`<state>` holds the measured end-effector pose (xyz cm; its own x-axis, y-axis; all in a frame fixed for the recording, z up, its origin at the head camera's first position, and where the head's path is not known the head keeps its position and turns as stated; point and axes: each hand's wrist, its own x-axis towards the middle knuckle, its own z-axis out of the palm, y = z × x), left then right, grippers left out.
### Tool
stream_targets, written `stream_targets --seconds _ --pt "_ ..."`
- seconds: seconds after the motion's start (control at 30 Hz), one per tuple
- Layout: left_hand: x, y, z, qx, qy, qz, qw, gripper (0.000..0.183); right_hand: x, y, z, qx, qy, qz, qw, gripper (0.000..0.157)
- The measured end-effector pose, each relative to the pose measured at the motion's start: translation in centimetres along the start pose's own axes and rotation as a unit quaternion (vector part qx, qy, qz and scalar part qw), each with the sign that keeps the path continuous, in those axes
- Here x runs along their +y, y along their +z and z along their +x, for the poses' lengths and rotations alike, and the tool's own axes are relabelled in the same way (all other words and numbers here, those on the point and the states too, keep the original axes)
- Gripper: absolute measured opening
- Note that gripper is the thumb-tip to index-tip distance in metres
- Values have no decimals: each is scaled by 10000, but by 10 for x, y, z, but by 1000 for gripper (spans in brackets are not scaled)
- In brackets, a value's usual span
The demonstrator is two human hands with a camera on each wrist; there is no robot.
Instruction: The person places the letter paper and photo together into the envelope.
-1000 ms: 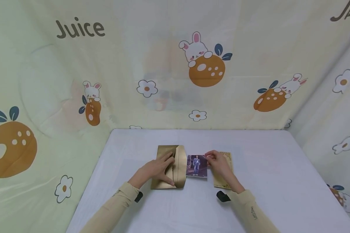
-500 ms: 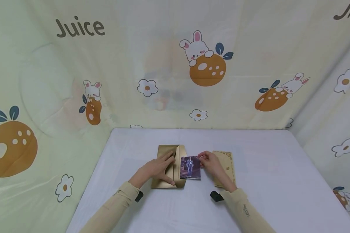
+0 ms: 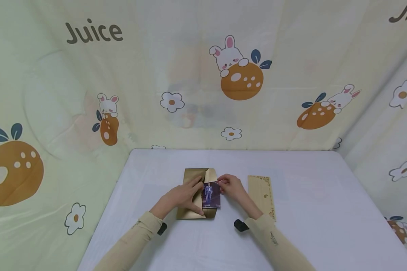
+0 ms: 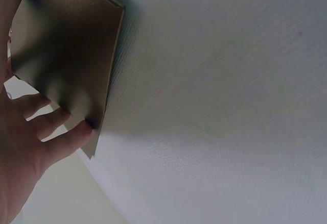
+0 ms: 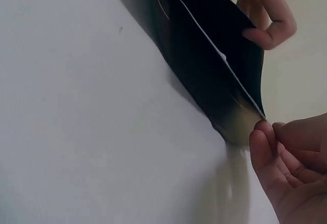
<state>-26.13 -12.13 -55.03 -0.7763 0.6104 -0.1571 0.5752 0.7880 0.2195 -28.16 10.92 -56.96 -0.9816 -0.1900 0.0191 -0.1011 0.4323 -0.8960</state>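
A gold envelope (image 3: 194,174) lies on the table, its flap unfolded to the right. Across its front rests my left hand (image 3: 186,195), thumb and fingers spread near the mouth; the left wrist view shows those fingers (image 4: 66,140) against the gold paper. My right hand (image 3: 232,187) pinches a photo print (image 3: 211,197) of a standing person by its upper right corner. The print lies over the flap, its left edge at the mouth, apparently partly inside. Seen almost edge-on in the right wrist view, the print (image 5: 240,81) ends between thumb and fingertips (image 5: 263,137).
To the right of the right hand lies a pale card (image 3: 262,195) with ornate brown corner patterns. A white cloth covers the table (image 3: 302,210). Behind hangs a curtain (image 3: 190,67) printed with rabbits and oranges. Each wrist carries a small black device (image 3: 240,226).
My right hand has slid the photo print left, from beside the envelope over its flap to the mouth. More of the patterned card now shows. The left hand stays in place.
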Motion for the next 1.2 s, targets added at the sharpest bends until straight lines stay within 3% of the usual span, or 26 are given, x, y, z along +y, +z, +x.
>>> stream_targets --seconds 0.57,1.2 --pt "-4 5 -1 196 163 33 9997 93 -8 38 1 -406 129 134 9990 15" --pt "-3 1 -3 167 175 -14 9997 91 -16 50 6 -444 12 -426 9981 14"
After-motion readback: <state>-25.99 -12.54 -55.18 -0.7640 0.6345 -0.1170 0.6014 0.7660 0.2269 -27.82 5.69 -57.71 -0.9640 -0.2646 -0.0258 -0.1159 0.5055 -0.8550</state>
